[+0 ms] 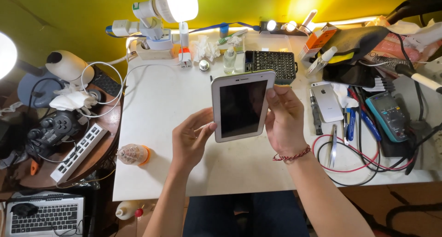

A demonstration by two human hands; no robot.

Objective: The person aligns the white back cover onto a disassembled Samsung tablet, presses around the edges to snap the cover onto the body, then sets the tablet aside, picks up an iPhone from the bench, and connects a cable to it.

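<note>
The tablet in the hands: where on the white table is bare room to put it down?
Bare room lies on the white table left of the left hand, between the cables at the left edge and the small orange lamp. The near strip under the tablet is also bare. Right of the right hand, phone, tweezers and meter crowd it.

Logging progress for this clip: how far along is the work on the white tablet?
Done: nothing visibly opened; the white tablet looks intact, screen dark. In hand: right hand grips its edge, left hand touches the other side. Left: silver tweezers and black bit case lie untouched.
</note>
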